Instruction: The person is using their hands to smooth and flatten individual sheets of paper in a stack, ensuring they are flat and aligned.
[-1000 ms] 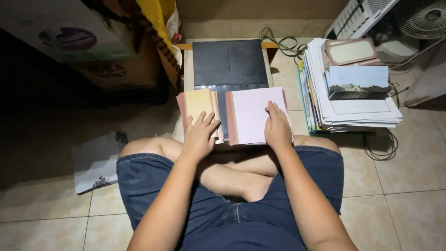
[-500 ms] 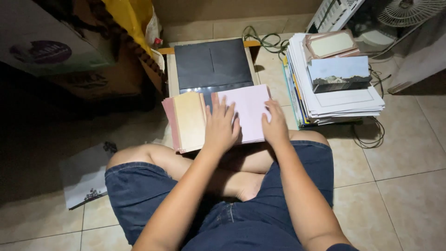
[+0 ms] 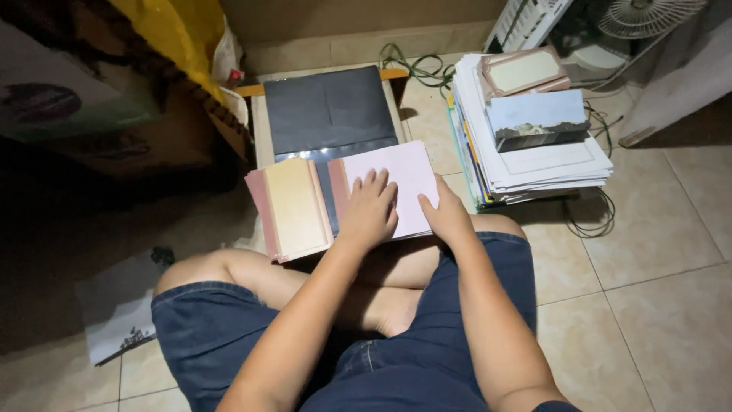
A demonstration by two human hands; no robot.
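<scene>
Beige floor tiles point(image 3: 656, 252) fill the lower right of the frame, and a person sits cross-legged on them in blue denim shorts. Across the knees, at the middle of the frame, lies an open album point(image 3: 328, 130) whose dark page runs up toward the wall. A pale pink sheet point(image 3: 404, 179) lies on its lower half, with a yellow sheet point(image 3: 293, 206) over a reddish one just to its left. The left hand point(image 3: 370, 214) lies flat on the pink sheet, fingers spread and closed on nothing, seemingly pressing it down so it stays put. The right hand point(image 3: 446, 217) rests at the sheet's right edge; whether its grip pinches the paper cannot be told. In the upper right, a tall pile of papers point(image 3: 534, 152) sits within arm's reach, a framed picture on top. A fan point(image 3: 648, 15) stands beyond it.
</scene>
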